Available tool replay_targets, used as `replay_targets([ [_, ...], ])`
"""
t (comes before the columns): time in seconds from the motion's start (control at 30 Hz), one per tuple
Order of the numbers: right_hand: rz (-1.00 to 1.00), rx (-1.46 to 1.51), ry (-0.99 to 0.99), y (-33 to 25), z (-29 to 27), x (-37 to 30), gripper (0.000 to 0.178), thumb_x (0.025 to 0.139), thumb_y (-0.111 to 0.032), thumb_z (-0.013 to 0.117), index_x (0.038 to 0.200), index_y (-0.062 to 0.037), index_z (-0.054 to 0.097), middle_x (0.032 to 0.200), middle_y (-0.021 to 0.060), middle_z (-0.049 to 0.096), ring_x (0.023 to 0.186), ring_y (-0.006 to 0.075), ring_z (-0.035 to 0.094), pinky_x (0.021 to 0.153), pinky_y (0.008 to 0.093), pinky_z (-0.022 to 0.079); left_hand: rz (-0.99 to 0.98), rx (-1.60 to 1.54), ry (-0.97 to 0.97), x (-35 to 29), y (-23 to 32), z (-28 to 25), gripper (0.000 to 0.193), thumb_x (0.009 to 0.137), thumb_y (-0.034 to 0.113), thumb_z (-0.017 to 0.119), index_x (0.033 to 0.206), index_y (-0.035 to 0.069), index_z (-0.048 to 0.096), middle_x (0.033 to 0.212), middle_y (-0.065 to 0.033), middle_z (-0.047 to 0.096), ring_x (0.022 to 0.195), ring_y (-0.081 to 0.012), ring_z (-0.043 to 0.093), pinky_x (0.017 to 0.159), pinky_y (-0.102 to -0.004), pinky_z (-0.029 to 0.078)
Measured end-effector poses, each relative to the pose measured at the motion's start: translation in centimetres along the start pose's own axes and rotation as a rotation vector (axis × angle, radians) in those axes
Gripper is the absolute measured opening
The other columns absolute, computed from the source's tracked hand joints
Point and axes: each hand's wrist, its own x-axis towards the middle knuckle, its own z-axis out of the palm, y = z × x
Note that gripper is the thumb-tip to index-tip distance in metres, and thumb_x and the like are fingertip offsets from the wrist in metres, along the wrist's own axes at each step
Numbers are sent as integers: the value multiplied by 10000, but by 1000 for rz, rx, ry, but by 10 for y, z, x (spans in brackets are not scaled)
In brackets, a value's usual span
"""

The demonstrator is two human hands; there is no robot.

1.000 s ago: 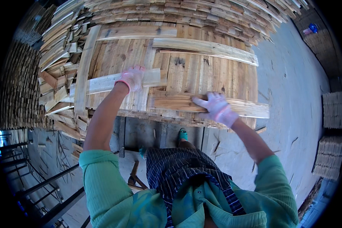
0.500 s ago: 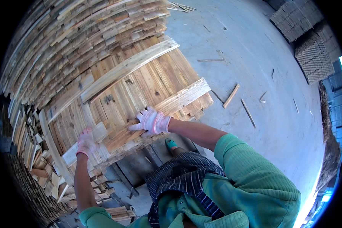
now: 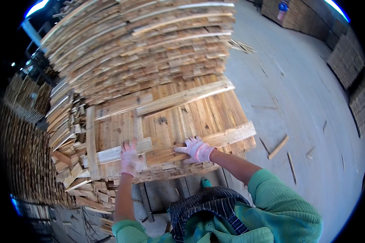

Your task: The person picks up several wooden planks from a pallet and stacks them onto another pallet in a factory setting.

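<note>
Both of my hands wear pale pink-and-white knit gloves and lie on a platform of side-by-side boards [image 3: 170, 125]. My left hand [image 3: 130, 158] rests, fingers stretched, over a short pale slat [image 3: 109, 154] along the near edge. Fingers slightly spread and thumb pointing left, my right hand [image 3: 197, 150] lies where a darker slat [image 3: 162, 157] meets a lighter one [image 3: 235, 134]. What is under its palm is hidden. A long slat [image 3: 186, 97] crosses the far part of the boards, and an upright slat [image 3: 92, 146] lies crosswise at the left end.
A tall stack of boards [image 3: 150, 48] rises behind the platform. Wood offcuts [image 3: 79, 178] pile up at the left, beside more stacked boards [image 3: 30, 154]. Loose sticks [image 3: 278, 146] lie on the concrete floor [image 3: 304, 109] to the right. Further stacks [image 3: 346, 60] stand at the far right.
The view has swung, so the platform and hands sit further right and lower. My left hand is nearer the short slat's right end. My right hand's fingers look closer together.
</note>
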Motion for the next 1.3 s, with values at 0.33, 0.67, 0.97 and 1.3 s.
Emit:
replay_targets([
  [0.33,-12,-139,348,1,20,7,580,963,-461,582,1478,-216,476,1332,237,546,1238,434,510,1069,597,362,-1385,-1078,-41,-336,62,153,609,885,293,681,1431,94,502,1158,-178,662,1025,-323,666,829,-452,561],
  [0.67,-67,-212,228,21,71,33,630,1004,-463,495,1557,-194,358,1242,250,574,1140,457,542,969,579,435,-2485,-1642,452,-587,272,233,354,885,199,660,1209,90,565,748,-67,507,609,-215,527,501,-421,467],
  [0.97,-87,-219,212,19,77,35,618,1044,-422,442,1592,-172,306,1309,254,536,1172,456,517,1030,549,407,-1873,-1228,203,-619,394,270,382,939,293,659,1262,89,655,1071,-159,708,922,-283,680,812,-385,562],
  [1.3,-163,-580,198,-101,57,6,498,1008,-358,510,1444,-119,488,1321,277,531,1211,447,521,1036,508,425,-2266,-1800,374,-709,241,265,394,901,234,659,1254,89,561,877,-67,618,700,-218,617,580,-389,539],
])
